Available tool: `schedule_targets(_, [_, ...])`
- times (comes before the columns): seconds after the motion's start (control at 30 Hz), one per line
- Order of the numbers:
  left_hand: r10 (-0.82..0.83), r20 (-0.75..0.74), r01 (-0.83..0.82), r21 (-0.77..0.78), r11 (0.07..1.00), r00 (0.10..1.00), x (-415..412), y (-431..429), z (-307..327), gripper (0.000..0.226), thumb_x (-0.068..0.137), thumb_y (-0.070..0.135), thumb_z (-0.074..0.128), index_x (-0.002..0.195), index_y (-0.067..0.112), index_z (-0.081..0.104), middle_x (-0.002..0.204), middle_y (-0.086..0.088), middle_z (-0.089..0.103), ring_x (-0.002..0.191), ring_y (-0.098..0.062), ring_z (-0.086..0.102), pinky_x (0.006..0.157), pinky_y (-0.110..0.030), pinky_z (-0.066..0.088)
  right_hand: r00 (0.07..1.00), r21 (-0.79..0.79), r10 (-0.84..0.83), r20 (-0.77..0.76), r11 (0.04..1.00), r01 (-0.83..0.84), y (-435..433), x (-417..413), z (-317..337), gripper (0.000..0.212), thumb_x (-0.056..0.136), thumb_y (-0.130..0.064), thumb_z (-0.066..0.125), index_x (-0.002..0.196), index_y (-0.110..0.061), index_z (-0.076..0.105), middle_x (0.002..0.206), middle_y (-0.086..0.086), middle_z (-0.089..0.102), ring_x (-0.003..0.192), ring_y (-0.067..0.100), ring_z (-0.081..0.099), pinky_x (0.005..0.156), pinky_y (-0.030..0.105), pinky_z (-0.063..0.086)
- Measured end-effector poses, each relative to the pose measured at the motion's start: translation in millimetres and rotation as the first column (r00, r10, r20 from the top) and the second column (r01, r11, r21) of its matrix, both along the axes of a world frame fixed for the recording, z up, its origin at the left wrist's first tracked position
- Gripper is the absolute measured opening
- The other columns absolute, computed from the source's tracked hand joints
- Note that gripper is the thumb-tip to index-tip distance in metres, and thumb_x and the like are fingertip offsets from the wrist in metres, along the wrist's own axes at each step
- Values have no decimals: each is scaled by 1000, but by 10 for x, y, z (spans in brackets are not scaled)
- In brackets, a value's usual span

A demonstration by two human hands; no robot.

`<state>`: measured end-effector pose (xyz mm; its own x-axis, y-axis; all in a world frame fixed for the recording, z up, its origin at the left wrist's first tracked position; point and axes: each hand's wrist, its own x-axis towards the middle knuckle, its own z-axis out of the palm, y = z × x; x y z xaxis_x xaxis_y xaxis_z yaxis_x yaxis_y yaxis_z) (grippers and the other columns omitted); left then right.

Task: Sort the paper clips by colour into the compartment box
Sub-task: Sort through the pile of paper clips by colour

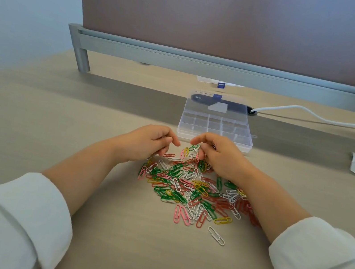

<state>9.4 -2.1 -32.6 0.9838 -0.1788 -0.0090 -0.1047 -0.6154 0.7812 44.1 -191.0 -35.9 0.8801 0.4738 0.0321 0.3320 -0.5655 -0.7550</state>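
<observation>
My hands are curled over the far edge of the mixed paper clips [188,188], which lie between my wrists. My right hand [219,158] seems to pinch a green clip [193,147] between thumb and forefinger. Whether my left hand [146,143] holds anything, I cannot tell. The compartment box [216,129] lies open just beyond my right hand, its long side running left to right, so that hand is nearer. The dark label on its lid [217,106] is not readable.
</observation>
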Motion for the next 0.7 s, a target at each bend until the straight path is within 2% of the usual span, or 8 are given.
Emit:
schedule_targets(0.13, [-46,-23,45,-38,998,999,3,-70,-7,33,98,5,33,83,22,57,68,4,55,56,-11,41,52,-17,35,998,-29,-18,59,999,19,-31,19,39,27,100,-13,33,101,-18,60,62,-10,43,53,4,36,48,15,32])
schedule_targets(0.23, [-38,-8,38,0,999,999,8,-124,-27,34,97,3,32,85,21,57,66,4,50,61,-14,40,55,-20,34,985,-205,27,171,979,9,-41,25,57,18,95,-30,48,98,-20,63,64,-14,44,62,4,44,55,19,33])
schedule_targets(0.33, [-17,80,-2,225,974,997,-11,-203,-11,30,94,7,34,94,21,61,66,7,47,68,-14,44,63,-25,35,981,-362,77,180,932,-7,-40,17,56,19,84,-37,64,100,-26,66,65,-13,43,60,1,40,53,19,32])
schedule_targets(0.4, [-76,194,-21,452,892,978,-39,-245,-4,26,94,18,39,104,23,63,67,13,46,72,-12,44,67,-25,33,981,-389,80,177,921,-6,-49,8,72,21,82,-37,68,100,-27,67,65,-13,41,60,1,39,52,19,30])
schedule_targets(0.47, [-155,250,-18,576,817,956,-70,-271,-7,24,93,35,46,108,27,63,61,14,42,63,-9,41,63,-25,31,979,-391,79,188,921,0,-62,8,85,21,80,-37,69,99,-27,67,66,-14,41,60,1,39,52,19,30])
schedule_targets(0.53, [-186,252,-18,636,772,950,-82,-278,-9,27,89,45,49,107,31,64,60,12,42,62,-9,42,63,-25,33,979,-391,80,190,921,1,-73,3,91,21,80,-37,69,98,-26,67,67,-14,41,61,1,39,53,19,30])
schedule_targets(0.63, [-190,276,-45,667,744,942,-86,-265,-8,25,89,43,52,105,30,66,76,5,58,80,-16,54,67,-25,37,977,-387,98,188,922,-18,-71,-13,102,21,82,-32,68,101,-26,66,65,-15,39,59,0,36,53,18,29])
schedule_targets(0.7, [-187,297,-64,667,742,936,-77,-242,-16,22,88,39,53,102,26,66,81,1,63,80,-17,54,67,-26,36,977,-382,118,176,923,-42,-64,-22,113,20,83,-27,67,103,-29,66,64,-13,39,59,0,38,54,17,31])
